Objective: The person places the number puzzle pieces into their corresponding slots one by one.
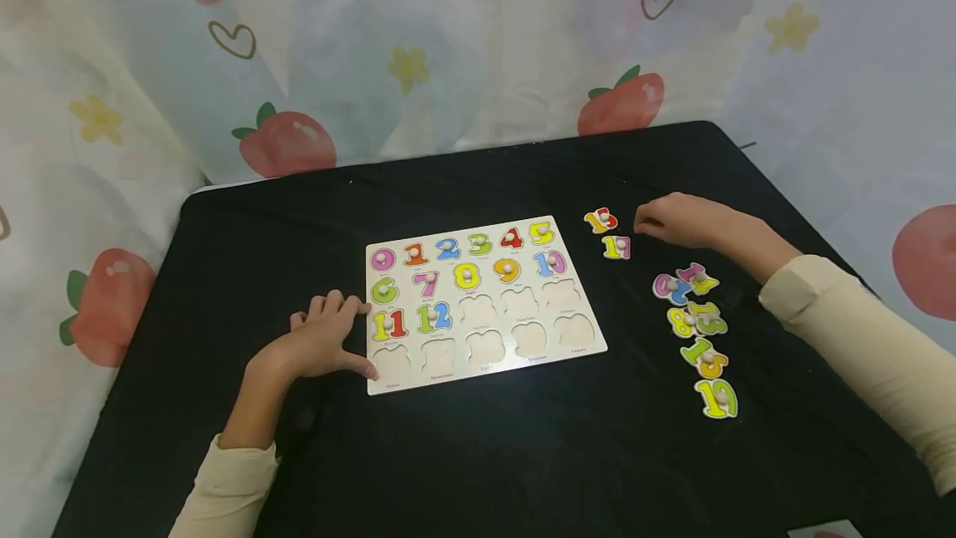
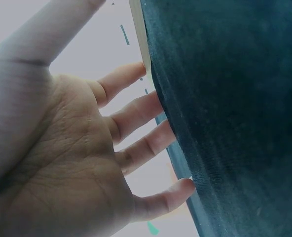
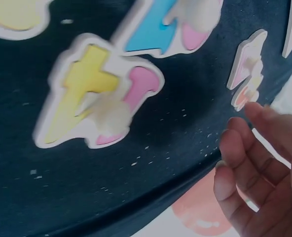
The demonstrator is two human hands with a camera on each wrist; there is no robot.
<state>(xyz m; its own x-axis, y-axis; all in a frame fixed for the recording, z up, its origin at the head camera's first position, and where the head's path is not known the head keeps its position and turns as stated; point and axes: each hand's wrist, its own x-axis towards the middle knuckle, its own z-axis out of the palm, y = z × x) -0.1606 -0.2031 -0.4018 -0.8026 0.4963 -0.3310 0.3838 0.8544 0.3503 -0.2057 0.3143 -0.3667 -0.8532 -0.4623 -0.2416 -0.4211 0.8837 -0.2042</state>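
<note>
Board (image 1: 460, 351) numbered 0–12, left hand (image 1: 319, 343) spread wide at its left edge, right hand (image 1: 676, 219) loosely curled right of it, near piece 17 (image 1: 616, 248)

From above, my head view looks forward and down across the worktop (image 1: 478, 463) to the printed cloth (image 1: 493, 65). My left-wrist view looks into the left hand (image 2: 77, 158) close up; my right-wrist view sits near a yellow-and-pink piece (image 3: 94, 74), which the head view shows from farther off.

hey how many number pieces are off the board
8. The 15 and 17, right of the board; 14, 20, 18, 13, 16 and 19, in a rough column farther right. The right hand may hide more.
</note>
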